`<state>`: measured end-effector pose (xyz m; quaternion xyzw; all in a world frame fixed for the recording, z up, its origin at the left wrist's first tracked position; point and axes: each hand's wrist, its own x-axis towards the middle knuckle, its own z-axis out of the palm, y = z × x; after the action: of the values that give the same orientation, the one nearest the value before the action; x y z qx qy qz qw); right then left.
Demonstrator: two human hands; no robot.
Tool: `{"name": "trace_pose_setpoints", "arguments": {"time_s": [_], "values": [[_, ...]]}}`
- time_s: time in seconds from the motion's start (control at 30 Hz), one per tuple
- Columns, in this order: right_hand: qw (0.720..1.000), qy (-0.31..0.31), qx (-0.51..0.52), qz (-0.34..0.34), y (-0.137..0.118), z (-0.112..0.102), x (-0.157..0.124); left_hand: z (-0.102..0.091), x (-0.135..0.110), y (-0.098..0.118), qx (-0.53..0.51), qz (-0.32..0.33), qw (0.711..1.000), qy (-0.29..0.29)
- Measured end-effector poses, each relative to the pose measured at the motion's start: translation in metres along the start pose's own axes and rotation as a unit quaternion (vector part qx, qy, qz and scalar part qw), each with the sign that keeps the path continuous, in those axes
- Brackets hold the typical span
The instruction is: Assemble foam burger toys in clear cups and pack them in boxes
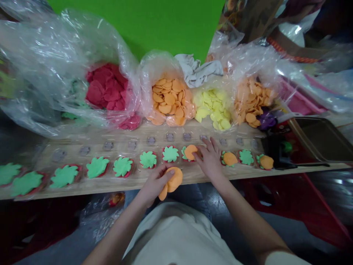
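Observation:
A long wooden board (pixel 82 184) carries a row of green leaf-shaped pieces (pixel 122 166) on red bases. My left hand (pixel 154 184) is closed on a small stack of orange discs (pixel 173 179) at the board's front edge. My right hand (pixel 211 158) lies over the row with fingers spread, its fingertips pressing an orange disc (pixel 190 151) onto a green leaf piece. Further right, two green pieces carry orange discs (pixel 230 158), with a bare green piece (pixel 246 156) between them.
Behind the board stand clear plastic bags of red pieces (pixel 106 88), orange discs (pixel 168 97), yellow discs (pixel 213 106) and more orange discs (pixel 252 101). A grey cloth (pixel 197 71) lies behind them. A dark tray (pixel 321 138) sits at right. A green wall (pixel 154 22) is behind.

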<state>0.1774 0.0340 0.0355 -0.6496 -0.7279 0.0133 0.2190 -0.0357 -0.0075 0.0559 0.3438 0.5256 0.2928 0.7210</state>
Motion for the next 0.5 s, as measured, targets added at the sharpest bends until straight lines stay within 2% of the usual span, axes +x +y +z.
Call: {"name": "trace_pose_setpoints", "arguments": {"time_s": [0.1, 0.17, 0.23, 0.3, 0.37, 0.5], "values": [[0.993, -0.031, 0.111, 0.005, 0.000, 0.003, 0.002, -0.002, 0.001, -0.005, 0.066, 0.022, 0.997, 0.014], [0.973, -0.083, 0.211, 0.033, 0.001, 0.004, 0.004, -0.002, 0.002, -0.009, 0.107, 0.048, 0.993, 0.013], [0.957, -0.128, 0.254, 0.050, 0.003, 0.007, 0.007, 0.000, 0.003, -0.011, 0.162, 0.094, 0.982, 0.003], [0.967, -0.134, 0.214, 0.026, 0.006, 0.011, 0.010, 0.004, 0.007, -0.011, 0.229, 0.143, 0.963, -0.014], [0.985, -0.111, 0.131, -0.017, 0.008, 0.014, 0.013, 0.011, 0.011, -0.010, 0.298, 0.169, 0.939, -0.033], [0.996, -0.076, 0.021, -0.050, 0.007, 0.014, 0.012, 0.028, 0.021, -0.007, 0.449, 0.146, 0.880, -0.054]]}}
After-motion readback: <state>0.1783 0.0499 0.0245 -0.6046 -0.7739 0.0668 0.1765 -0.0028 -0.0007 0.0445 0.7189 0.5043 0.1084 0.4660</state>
